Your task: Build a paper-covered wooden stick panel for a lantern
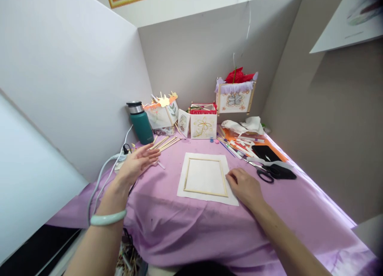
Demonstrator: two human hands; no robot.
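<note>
A square frame of thin wooden sticks lies on a white paper sheet in the middle of the purple tablecloth. My right hand rests with curled fingers on the sheet's right edge, touching the frame's right stick. My left hand hovers open, fingers spread, at the left above the cloth, close to several loose wooden sticks. It holds nothing. A pale green bangle sits on my left wrist.
At the back stand a teal flask, several paper lantern boxes, and a raised lantern with red paper. Black scissors, pens and a black pouch lie at the right. White cables trail off the left edge.
</note>
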